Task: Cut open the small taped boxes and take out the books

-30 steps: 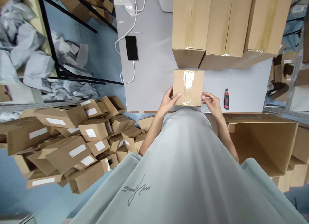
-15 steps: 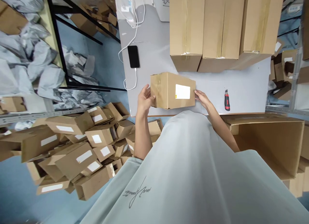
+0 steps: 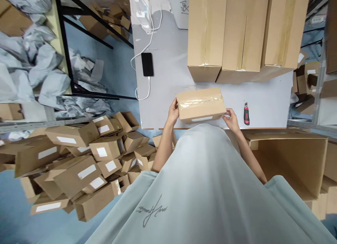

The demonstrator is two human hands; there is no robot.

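A small taped cardboard box [image 3: 201, 105] is held between my two hands near the front edge of the table [image 3: 160, 114]. Clear tape runs along its top face, and part of a white label shows low on the side toward me. My left hand [image 3: 173, 112] grips the box's left end, its fingers partly hidden behind the corner. At the lower right corner, my right hand [image 3: 231, 120] pinches the box with its fingertips. A red and black utility knife [image 3: 246, 114] lies on the table to the right of my right hand.
Three large taped boxes [image 3: 242, 33] stand at the back of the table. A black phone [image 3: 147, 64] on a white cable lies at left. Many labelled cartons [image 3: 79, 174] are heaped on the floor at left; a large open carton [image 3: 289, 163] stands at lower right.
The box has been turned between my hands: its taped face now shows on top, and the label has swung down toward me. Box and hands have shifted slightly right.
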